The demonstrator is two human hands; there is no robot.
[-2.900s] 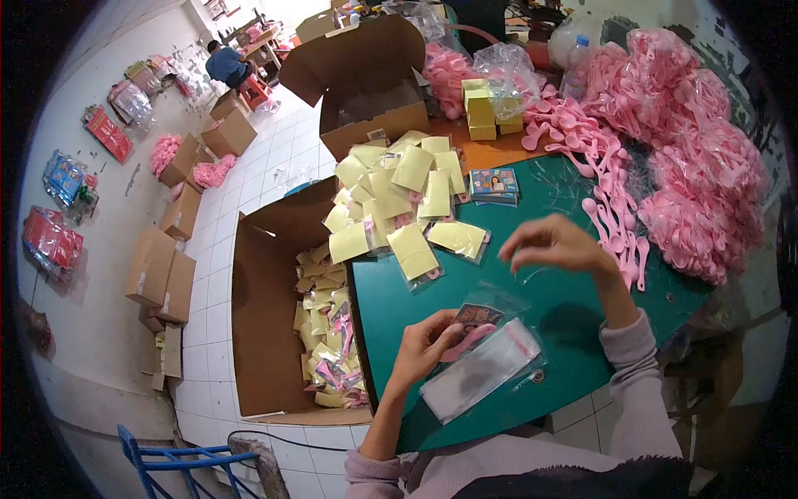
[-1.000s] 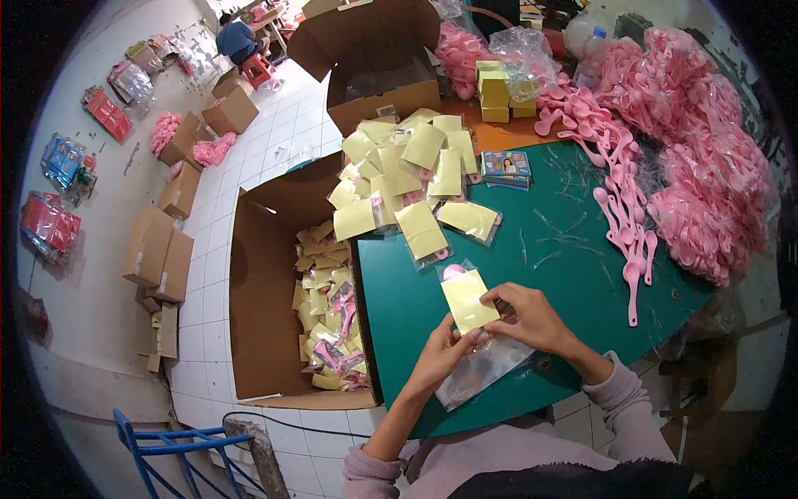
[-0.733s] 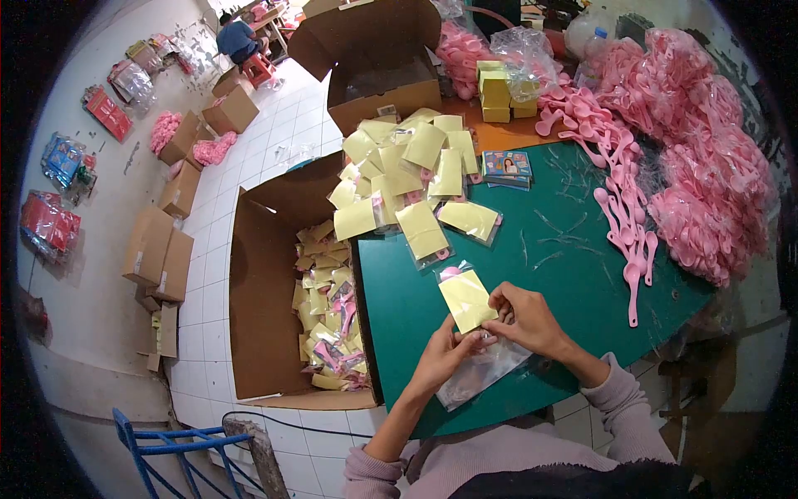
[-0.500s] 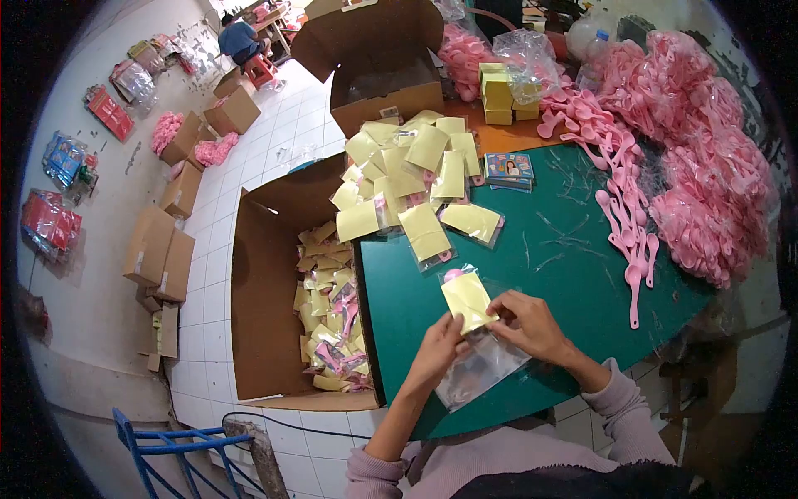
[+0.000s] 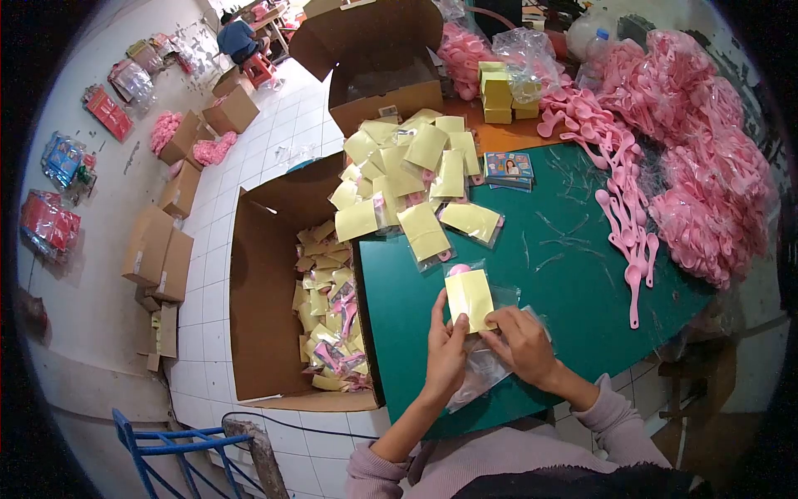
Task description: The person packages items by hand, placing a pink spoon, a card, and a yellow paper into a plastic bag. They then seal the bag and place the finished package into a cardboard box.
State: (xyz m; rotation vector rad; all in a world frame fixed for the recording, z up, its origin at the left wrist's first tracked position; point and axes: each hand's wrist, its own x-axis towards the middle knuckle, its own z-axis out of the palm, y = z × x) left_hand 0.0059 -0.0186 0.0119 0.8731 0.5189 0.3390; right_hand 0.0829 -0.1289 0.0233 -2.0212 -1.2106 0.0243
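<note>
A clear plastic packet with a yellow card [image 5: 470,301] lies between my hands, the round pink end of a spoon [image 5: 459,269] showing at its top. My left hand [image 5: 447,349] grips its lower left edge, thumb in front and fingers along the side. At the lower right corner my right hand [image 5: 525,348] pinches the packet with bent fingers. Beneath both hands, clear plastic bags [image 5: 478,376] lie on the green table [image 5: 399,320], partly hidden. Beyond the packet is a heap of similar yellow-card packets [image 5: 428,148].
A large carton [image 5: 270,291] of packets stands left of the table. Loose pink spoons [image 5: 628,208] and bagged spoons [image 5: 715,183] lie right. Printed cards [image 5: 509,169] and yellow card stacks [image 5: 497,93] sit farther back. A person [image 5: 238,40] sits far off.
The packet has turned more upright and shifted slightly right. My left hand has moved up along its left side, and my right hand stays at the lower right corner.
</note>
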